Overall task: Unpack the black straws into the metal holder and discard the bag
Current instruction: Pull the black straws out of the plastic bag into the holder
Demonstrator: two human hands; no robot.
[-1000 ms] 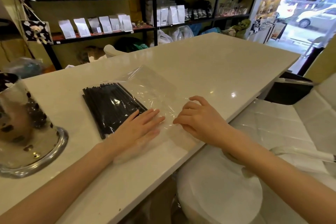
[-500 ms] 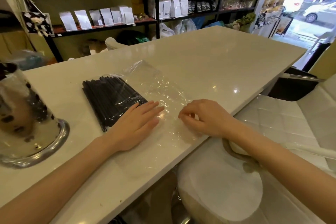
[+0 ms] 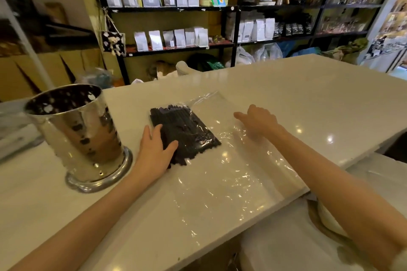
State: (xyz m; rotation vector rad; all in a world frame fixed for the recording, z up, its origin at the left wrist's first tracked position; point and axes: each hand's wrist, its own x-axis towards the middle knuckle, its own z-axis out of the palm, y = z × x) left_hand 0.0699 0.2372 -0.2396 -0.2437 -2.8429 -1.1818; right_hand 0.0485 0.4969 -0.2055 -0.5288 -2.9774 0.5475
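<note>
Under left hand [image 3: 157, 152]: seemingly bagged straws [image 3: 185, 131].

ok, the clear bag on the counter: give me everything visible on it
The bag is thin, clear, crinkled plastic that catches glare, lying flat on the white counter. It is much longer than its contents: black straws fill only the far-left end, and the rest is empty film running to the near counter edge. The left hand presses on the straw end; the right hand rests at the bag's right edge. The metal holder stands apart to its left. Whether it is open, I cannot tell.
</note>
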